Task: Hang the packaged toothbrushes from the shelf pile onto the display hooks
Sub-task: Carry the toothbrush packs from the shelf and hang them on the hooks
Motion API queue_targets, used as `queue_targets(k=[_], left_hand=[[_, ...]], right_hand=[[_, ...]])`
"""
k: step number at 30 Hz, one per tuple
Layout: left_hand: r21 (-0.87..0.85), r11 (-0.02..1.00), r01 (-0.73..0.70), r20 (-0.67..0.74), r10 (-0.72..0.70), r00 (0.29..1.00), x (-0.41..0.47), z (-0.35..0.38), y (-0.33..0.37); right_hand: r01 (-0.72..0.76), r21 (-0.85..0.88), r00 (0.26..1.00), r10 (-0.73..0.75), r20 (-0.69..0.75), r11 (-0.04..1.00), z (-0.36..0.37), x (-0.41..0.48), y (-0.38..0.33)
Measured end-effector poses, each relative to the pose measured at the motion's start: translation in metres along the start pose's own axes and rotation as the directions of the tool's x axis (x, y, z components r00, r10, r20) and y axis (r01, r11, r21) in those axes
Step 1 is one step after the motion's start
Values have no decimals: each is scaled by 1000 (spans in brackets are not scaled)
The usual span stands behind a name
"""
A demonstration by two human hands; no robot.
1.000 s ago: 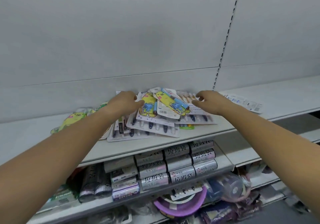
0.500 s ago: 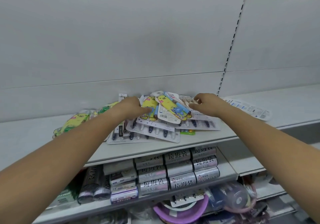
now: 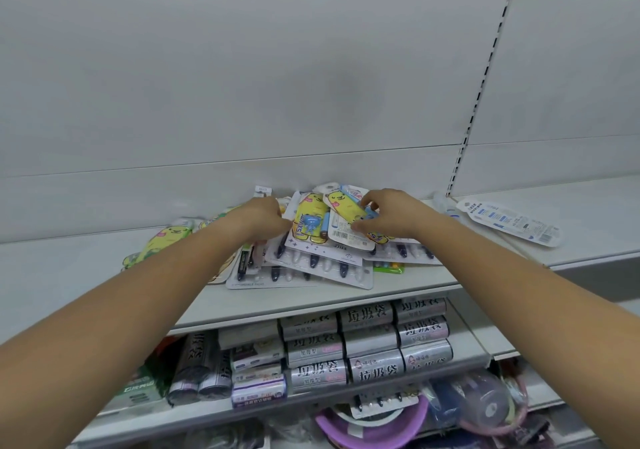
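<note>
A pile of packaged toothbrushes [image 3: 311, 265] lies on the white shelf [image 3: 86, 285] against the back panel. On top are two yellow cartoon-bear packs. My right hand [image 3: 394, 216] pinches the upper yellow pack [image 3: 341, 207], thumb on its white barcode end and fingers over its top edge. My left hand [image 3: 263, 220] lies knuckles-up at the pile's left side, its fingertips curled down beside the second yellow pack [image 3: 308, 221] and hidden from me. No display hooks are in view.
Another yellow pack [image 3: 162, 240] lies alone to the left, and a white-and-blue pack [image 3: 505, 221] to the right. A slotted upright [image 3: 474, 102] divides the bare back panels. Below are grey rolls [image 3: 367, 344] and a purple basin [image 3: 374, 431].
My right hand moved left from the pile's right edge onto the upper yellow pack and pinched it. My left hand shifted slightly right toward the second yellow pack. The camera tilted up a little.
</note>
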State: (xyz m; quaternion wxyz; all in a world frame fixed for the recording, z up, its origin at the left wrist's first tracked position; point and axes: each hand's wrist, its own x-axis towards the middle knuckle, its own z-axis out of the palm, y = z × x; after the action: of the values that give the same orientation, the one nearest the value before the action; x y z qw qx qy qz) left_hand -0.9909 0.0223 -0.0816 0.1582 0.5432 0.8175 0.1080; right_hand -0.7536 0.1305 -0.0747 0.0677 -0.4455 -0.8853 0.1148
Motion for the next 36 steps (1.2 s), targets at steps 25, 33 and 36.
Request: queue_targets(k=[25, 33, 36], left_hand=[[-628, 741, 238, 246, -102, 964, -3, -26, -22], [-695, 687, 211, 162, -136, 977, -12, -35, -32], [-728, 654, 205, 147, -144, 979, -21, -41, -39]], right_hand=[[-295, -84, 947, 303, 107, 952, -9, 14, 8], [-374, 153, 928, 367, 68, 915, -17, 12, 16], [-343, 440, 930, 366, 34, 830, -9, 8, 24]])
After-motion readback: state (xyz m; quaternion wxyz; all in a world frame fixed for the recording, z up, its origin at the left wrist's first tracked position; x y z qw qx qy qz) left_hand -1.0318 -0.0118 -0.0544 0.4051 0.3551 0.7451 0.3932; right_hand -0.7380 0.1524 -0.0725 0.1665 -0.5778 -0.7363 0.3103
